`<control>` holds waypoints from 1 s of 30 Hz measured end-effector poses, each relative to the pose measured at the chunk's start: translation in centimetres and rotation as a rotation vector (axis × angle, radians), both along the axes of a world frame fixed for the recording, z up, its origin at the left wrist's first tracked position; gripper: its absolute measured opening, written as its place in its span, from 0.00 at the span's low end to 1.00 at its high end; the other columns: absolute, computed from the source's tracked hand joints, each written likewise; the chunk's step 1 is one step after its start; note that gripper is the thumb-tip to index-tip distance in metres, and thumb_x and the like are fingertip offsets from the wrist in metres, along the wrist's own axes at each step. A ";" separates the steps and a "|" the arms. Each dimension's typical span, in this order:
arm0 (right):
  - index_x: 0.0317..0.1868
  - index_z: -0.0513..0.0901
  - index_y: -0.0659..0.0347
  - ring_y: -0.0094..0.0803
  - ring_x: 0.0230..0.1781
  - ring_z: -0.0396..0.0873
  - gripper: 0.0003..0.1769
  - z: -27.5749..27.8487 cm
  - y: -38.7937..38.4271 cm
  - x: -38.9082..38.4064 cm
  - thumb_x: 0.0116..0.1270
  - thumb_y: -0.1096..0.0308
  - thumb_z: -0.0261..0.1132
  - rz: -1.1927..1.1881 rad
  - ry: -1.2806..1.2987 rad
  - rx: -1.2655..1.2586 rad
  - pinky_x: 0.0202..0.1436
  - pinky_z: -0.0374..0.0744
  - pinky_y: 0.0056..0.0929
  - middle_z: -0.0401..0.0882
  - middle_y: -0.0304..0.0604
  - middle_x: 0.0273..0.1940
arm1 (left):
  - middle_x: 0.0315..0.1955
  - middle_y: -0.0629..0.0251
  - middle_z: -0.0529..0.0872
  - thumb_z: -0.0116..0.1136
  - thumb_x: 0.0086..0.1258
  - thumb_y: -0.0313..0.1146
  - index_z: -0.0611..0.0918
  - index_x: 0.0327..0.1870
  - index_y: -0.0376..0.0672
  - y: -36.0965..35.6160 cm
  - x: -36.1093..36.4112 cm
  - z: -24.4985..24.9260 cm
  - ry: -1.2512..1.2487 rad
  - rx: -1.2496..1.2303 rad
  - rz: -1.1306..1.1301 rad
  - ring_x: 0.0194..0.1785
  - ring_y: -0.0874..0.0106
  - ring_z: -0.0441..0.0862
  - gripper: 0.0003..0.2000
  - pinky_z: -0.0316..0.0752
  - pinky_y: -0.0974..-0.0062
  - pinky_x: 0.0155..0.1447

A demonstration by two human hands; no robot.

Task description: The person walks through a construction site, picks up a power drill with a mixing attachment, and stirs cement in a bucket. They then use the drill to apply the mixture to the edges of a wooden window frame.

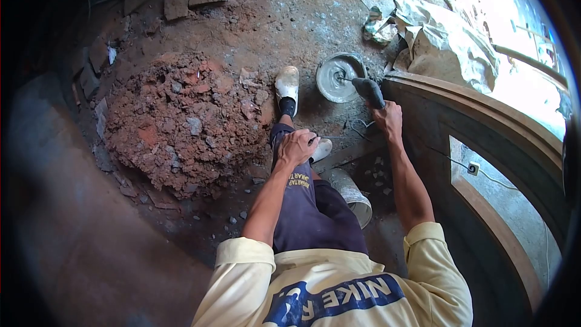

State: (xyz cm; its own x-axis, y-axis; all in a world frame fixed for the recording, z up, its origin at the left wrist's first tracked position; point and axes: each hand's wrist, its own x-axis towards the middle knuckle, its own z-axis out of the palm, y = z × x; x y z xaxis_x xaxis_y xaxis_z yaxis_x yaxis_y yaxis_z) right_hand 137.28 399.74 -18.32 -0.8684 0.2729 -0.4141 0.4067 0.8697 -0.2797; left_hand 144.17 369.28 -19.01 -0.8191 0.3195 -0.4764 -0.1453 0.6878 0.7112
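Red rubble, grey mix: over the head camera I watch a right hand (388, 120) grip a dark tool (368, 91) beside a wooden door frame (484, 145).

Head view: I see the right hand's fingers wrapped tight around the tool's handle, its thin shaft reaching into a round grey pan (330, 85) on the dirt floor, just right of a white shoe (287, 83). The left hand (296, 146) rests on the raised knee, fingers curled together in a loose fist and holding nothing. A rubble heap (181, 121) lies left of the leg, a grey pail (354, 197) lies on its side under the right forearm, and a crumpled sack (448, 36) sits beyond the pan.
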 end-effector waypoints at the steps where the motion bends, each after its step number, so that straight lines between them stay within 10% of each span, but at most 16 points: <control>1: 0.34 0.87 0.67 0.59 0.33 0.84 0.32 0.1 -0.2 -0.1 0.60 0.39 0.73 0.000 -0.002 -0.002 0.39 0.79 0.48 0.82 0.62 0.26 | 0.41 0.58 0.90 0.62 0.70 0.46 0.90 0.41 0.44 -0.1 0.2 -0.1 0.010 -0.003 -0.007 0.43 0.53 0.88 0.15 0.83 0.58 0.51; 30: 0.34 0.86 0.72 0.61 0.35 0.85 0.34 0.2 0.2 0.3 0.60 0.40 0.73 -0.042 0.019 0.012 0.39 0.79 0.49 0.82 0.65 0.27 | 0.41 0.58 0.90 0.61 0.70 0.47 0.90 0.42 0.45 0.0 0.2 -0.1 -0.009 -0.009 -0.004 0.44 0.53 0.88 0.15 0.82 0.58 0.51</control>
State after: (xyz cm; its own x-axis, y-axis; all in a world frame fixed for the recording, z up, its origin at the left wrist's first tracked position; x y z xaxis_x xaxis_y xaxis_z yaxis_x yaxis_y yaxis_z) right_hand 137.61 399.91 -18.08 -0.8635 0.3142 -0.3944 0.4377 0.8554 -0.2768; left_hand 144.34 369.23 -19.13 -0.8138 0.3183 -0.4863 -0.1487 0.6948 0.7036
